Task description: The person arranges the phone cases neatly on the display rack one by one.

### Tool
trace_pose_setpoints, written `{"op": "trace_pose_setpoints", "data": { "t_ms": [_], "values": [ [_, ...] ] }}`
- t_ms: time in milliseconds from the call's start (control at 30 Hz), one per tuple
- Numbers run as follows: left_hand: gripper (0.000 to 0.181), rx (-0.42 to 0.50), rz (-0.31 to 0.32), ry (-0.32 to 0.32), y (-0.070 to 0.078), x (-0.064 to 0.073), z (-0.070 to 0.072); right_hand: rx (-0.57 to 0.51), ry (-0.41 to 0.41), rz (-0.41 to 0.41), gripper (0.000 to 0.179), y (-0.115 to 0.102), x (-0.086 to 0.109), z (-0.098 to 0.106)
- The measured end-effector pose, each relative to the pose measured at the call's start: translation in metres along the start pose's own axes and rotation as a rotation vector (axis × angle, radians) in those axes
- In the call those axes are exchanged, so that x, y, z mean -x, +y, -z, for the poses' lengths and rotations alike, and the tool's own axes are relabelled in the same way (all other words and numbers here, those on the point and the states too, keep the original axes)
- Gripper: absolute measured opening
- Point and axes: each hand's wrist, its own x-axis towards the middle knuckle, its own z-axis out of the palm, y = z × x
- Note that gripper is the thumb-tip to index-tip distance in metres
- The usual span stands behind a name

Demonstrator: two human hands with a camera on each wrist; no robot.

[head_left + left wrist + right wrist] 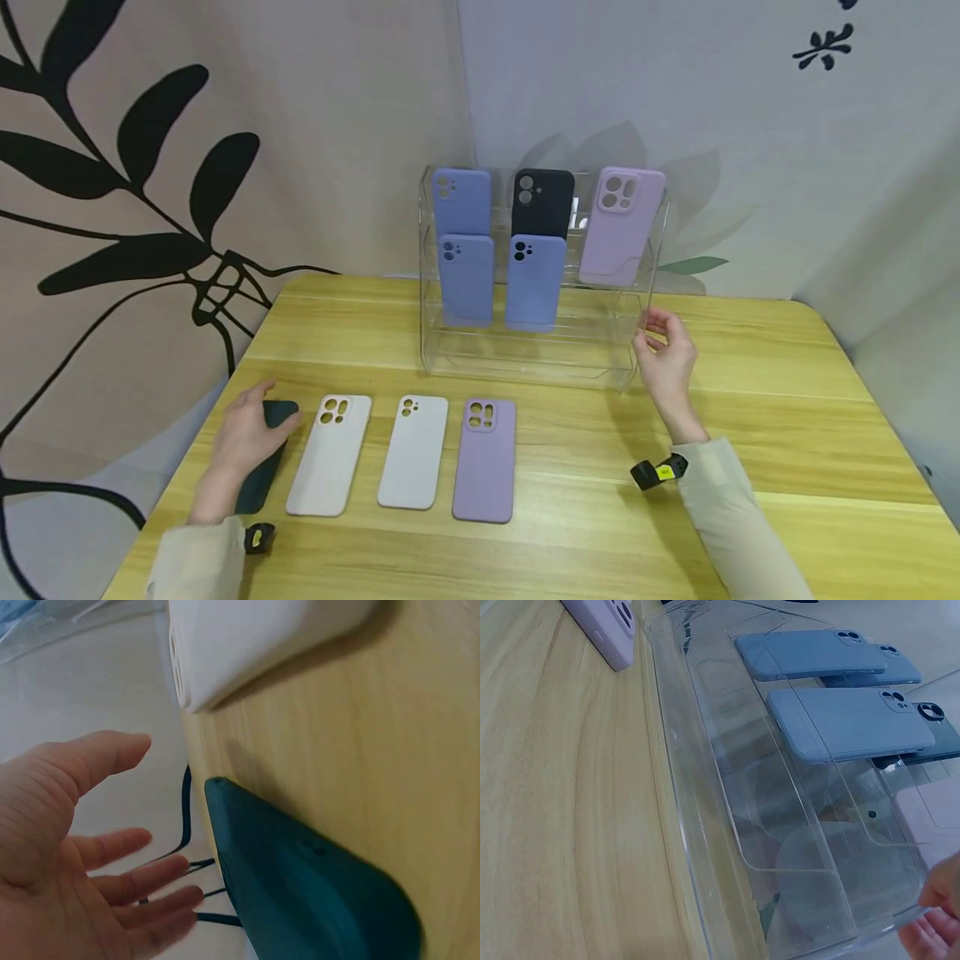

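while the left hand (247,433), thumb and fingers wide, holds nothing at the dark green case (260,483), the right hand (667,354) pinches the clear rack's (525,367) side; a white case (330,458) lies near the green one on the table (585,517); step judged: reaching to pick up; next move likely calls for closing on its edges

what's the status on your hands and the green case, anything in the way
Left hand open by dark green case, not gripping. Right hand pinching clear rack's side. Nothing seen between left hand and case.

Clear rack (814,896) — edge in hand (943,904)
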Motion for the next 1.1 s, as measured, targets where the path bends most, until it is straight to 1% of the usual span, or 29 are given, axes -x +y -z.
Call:
{"op": "trace_pose_setpoints", "data": {
  "t_ms": [67,233,333,500,700,833,1000,1100],
  "values": [
    [0.076,-0.026,0.048,-0.038,-0.002,0.002,0.001,0.014,0.001,0.002,0.028,-0.009,0.001,0.001],
    [0.086,-0.049,0.138,-0.128,-0.005,0.004,0.005,0.007,-0.007,-0.002,0.028,-0.013,0.002,0.003],
    [0.087,-0.049,0.171,-0.153,-0.005,0.005,0.006,-0.007,-0.011,-0.007,0.028,-0.013,0.001,0.002],
    [0.085,-0.051,0.213,-0.17,-0.007,0.006,0.005,-0.012,-0.011,-0.011,0.029,-0.012,0.001,0.002],
    [0.08,-0.055,0.229,-0.172,-0.011,0.005,0.003,-0.013,-0.007,-0.003,0.029,-0.01,0.001,0.001],
    [0.082,-0.059,0.237,-0.186,-0.014,0.003,0.001,-0.006,-0.006,-0.006,0.029,-0.009,0.001,0.001],
    [0.08,-0.059,0.226,-0.188,-0.017,0.002,0.001,-0.01,-0.01,-0.007,0.028,-0.01,0.0,0.001],
    [0.079,-0.053,0.224,-0.177,-0.017,0.002,0.001,-0.005,-0.01,-0.006,0.028,-0.009,0.001,0.001]
  ]
}}
